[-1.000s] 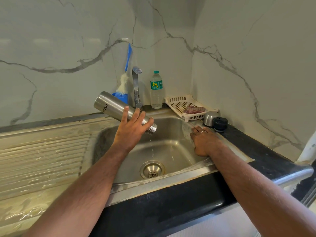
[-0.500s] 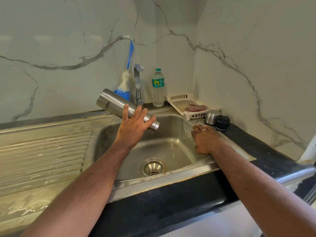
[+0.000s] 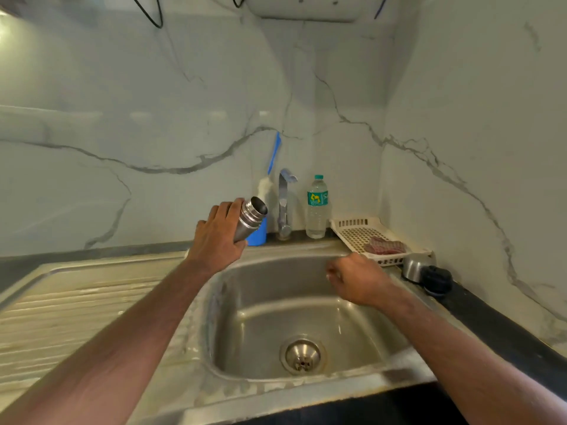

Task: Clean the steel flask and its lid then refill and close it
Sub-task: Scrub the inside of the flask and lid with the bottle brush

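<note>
Your left hand grips the steel flask mouth-up above the steel sink, your right hand loosely curled, holding nothing, its lid on the black counter beneath marble walls

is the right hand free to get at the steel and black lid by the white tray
Probably yes. The right hand holds nothing and hangs over the sink rim, and the steel and black flask lid lies just beyond it with nothing between.
</note>
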Action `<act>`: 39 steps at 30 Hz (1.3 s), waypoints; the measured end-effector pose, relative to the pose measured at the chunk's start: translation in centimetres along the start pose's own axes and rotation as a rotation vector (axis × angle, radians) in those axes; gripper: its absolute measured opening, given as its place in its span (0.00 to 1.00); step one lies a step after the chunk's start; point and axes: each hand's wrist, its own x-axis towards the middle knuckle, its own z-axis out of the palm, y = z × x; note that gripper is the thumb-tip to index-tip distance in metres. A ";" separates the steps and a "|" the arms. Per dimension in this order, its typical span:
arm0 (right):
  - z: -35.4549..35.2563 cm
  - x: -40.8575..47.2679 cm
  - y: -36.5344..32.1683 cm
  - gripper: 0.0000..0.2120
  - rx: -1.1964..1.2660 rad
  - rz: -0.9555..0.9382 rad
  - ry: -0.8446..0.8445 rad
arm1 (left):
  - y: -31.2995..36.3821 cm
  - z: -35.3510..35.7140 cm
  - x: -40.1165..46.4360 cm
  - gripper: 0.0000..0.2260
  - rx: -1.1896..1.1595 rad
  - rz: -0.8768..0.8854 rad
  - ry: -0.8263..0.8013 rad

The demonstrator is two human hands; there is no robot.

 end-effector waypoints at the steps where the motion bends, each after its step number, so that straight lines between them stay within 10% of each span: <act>1: -0.9 1.1 -0.9 0.10 -0.004 -0.029 0.033 | -0.8 -0.6 0.2 0.40 -0.002 -0.013 -0.009; 11: -11.4 14.6 -5.8 0.09 -0.013 -0.155 0.491 | -6.2 -2.5 1.8 0.38 -0.153 -0.217 -0.044; 23: -11.6 25.6 -7.2 0.23 -0.059 0.105 0.020 | -8.7 -2.9 5.5 0.36 -0.189 -0.211 -0.074; 39: -7.7 31.9 -6.1 0.27 -0.096 0.098 -0.018 | -12.0 -1.3 5.4 0.37 -0.129 -0.183 -0.130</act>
